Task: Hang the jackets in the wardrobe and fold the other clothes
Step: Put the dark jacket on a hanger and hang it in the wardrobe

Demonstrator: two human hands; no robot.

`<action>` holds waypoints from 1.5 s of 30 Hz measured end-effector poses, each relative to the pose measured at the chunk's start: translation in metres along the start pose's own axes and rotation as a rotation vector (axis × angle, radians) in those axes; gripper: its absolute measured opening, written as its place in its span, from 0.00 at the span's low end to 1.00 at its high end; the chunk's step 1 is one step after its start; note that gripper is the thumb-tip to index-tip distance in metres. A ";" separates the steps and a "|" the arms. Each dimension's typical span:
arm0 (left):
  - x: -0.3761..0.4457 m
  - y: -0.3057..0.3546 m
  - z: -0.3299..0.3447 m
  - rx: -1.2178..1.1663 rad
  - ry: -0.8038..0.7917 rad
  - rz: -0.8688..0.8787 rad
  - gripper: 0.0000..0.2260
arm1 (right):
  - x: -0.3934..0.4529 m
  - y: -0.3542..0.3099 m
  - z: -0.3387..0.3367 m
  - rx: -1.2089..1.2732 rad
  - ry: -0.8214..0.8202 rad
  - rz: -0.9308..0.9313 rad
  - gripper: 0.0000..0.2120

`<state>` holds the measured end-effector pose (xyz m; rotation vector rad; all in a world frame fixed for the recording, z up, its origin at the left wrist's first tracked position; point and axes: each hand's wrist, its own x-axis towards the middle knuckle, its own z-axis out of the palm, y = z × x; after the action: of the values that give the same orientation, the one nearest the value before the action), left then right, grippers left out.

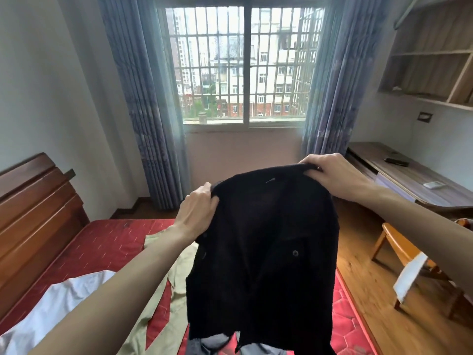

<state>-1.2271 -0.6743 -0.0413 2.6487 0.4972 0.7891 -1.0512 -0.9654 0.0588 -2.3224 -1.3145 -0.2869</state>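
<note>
Nearest to us our two forearms reach forward, and between them hangs the black jacket point(263, 252), held up in the air over the bed point(107, 242). Our left hand point(198, 213) grips one top corner of it, fingers curled over the cloth; our right hand point(323, 172) clamps the other top corner, higher and further out than the left. So the top edge slopes up from left to right, and the jacket's long axis runs downward from that edge, collar end up and hem down near the bottom of the view. A button shows on the side facing us, so we judge the front is turned our way, though the dark cloth hides most detail.

The jacket lies directly below both hands, touching them only at the shoulders; the left hand is the nearer to us. We judge this piece belongs on a hanger, and no wardrobe or hanger shows here, so the next move would need a turn away from the window point(243, 65).

Under the jacket, on the red mattress, lie a pale green garment point(158, 298), a white one point(58, 303) to the left, and something grey point(217, 347) by the hem. To the right stand a wooden chair point(409, 254) and a long counter point(419, 178).
</note>
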 end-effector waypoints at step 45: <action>-0.022 0.045 -0.064 -0.385 0.105 0.361 0.08 | -0.115 -0.067 -0.026 0.004 0.236 0.148 0.10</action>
<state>-1.2705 -0.7097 0.0171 2.3665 -0.1122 1.0154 -1.1675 -1.0357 0.0550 -2.2863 -1.0243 -0.4921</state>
